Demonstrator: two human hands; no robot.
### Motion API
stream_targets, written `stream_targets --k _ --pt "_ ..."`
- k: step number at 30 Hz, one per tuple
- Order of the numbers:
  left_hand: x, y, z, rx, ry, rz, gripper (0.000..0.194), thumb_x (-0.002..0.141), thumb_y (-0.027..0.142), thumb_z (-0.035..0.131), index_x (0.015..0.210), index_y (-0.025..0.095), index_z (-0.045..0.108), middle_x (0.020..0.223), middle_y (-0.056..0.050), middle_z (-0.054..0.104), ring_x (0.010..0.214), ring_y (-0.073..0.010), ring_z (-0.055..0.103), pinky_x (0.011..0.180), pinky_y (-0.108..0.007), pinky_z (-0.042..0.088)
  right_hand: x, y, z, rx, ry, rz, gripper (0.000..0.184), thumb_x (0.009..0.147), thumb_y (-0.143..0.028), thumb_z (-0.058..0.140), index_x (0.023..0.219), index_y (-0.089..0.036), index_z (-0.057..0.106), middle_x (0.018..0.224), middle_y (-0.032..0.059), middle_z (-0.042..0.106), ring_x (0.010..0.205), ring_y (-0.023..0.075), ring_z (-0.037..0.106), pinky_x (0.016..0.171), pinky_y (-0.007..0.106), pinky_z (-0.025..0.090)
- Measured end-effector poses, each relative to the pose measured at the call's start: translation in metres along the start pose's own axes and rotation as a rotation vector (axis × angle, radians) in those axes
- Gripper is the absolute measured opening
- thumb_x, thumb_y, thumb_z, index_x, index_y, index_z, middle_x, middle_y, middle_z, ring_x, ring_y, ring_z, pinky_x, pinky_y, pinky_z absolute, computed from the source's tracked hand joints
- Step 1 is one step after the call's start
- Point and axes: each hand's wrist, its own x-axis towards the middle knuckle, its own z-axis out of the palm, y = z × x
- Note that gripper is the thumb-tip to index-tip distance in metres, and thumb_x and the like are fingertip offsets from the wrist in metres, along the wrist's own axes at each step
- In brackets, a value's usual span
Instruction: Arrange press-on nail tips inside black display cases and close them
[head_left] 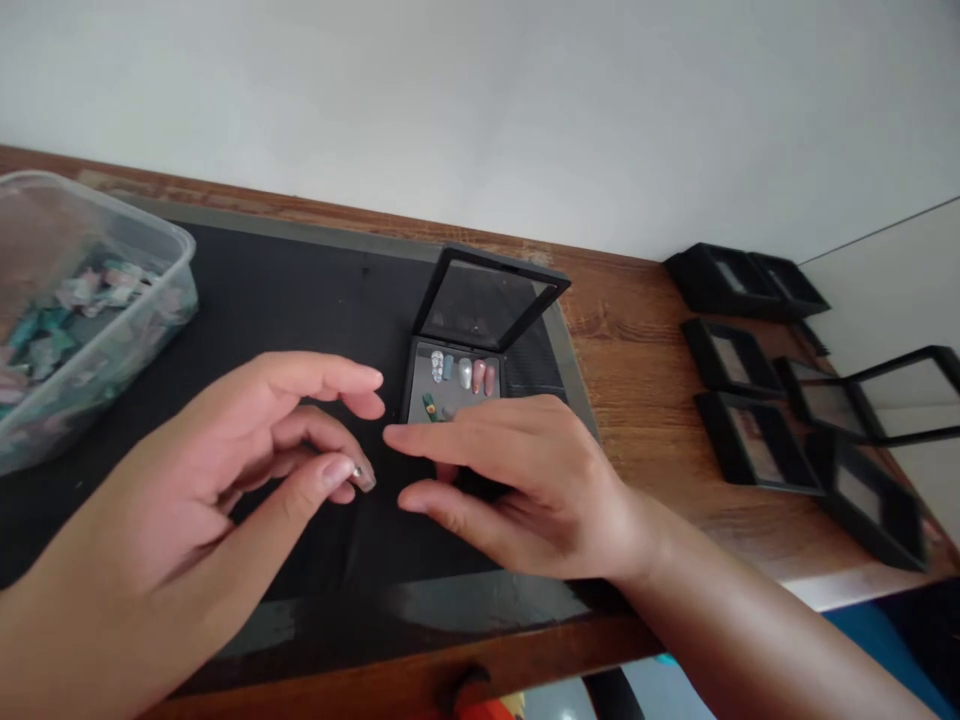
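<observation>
Small shiny piece [358,471] lies at the very tip of the left-hand grip [191,490], pinched between thumb and finger.

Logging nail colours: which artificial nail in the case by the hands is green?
The lower-left nail, below the upper row of five; its dark green sets it apart from those white-patterned, blue-grey, silvery and pinkish ones.

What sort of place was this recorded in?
Likely a small craft workspace: a black mat, a plastic tub of small pieces, and an open case holding what look like false nails.
</observation>
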Motion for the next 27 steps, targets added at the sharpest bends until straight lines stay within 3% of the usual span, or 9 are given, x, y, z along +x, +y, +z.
stream_targets --k 5,10,18,27 --pt "-0.006 -0.012 -0.002 0.024 -0.051 -0.036 0.046 0.107 0.022 0.064 0.15 0.037 0.063 0.107 0.001 0.083 0.086 -0.0143 0.081 0.07 -0.019 0.068 -0.002 0.002 0.006 0.081 -0.042 -0.043 0.032 0.108 -0.036 0.076 0.129 -0.013 0.076 0.086 0.0004 0.083 0.07 0.0092 0.074 0.064 0.022 0.053" --pt "-0.013 0.007 0.013 0.116 0.095 -0.045 0.046 0.107 0.021 0.062 0.15 0.036 0.064 0.136 -0.001 0.078 0.102 -0.0155 0.078 0.085 -0.023 0.07 -0.002 0.0 0.008 0.078 -0.039 -0.067 0.031 0.107 -0.034 0.077 0.128 -0.012 0.075 0.087 0.0004 0.083 0.071 0.0089 0.073 0.066 0.022 0.052" --pt "-0.007 0.029 0.018 0.109 0.135 -0.028 0.044 0.101 0.01 0.068 0.139 0.031 0.068 0.131 0.0 0.078 0.093 -0.0106 0.078 0.069 -0.015 0.067 -0.001 -0.007 0.012 0.057 0.046 -0.08 0.031 0.1 -0.031 0.085 0.12 -0.008 0.079 0.078 -0.0012 0.078 0.061 0.0082 0.067 0.057 0.024 0.046" --pt "-0.016 0.032 0.021 -0.039 0.151 -0.197 0.047 0.103 0.02 0.071 0.146 0.037 0.065 0.132 0.002 0.08 0.086 -0.0112 0.08 0.071 -0.018 0.07 -0.003 -0.013 0.014 0.03 0.097 -0.077 0.022 0.104 -0.03 0.08 0.116 -0.012 0.079 0.072 -0.0027 0.075 0.056 0.0082 0.063 0.054 0.025 0.045"
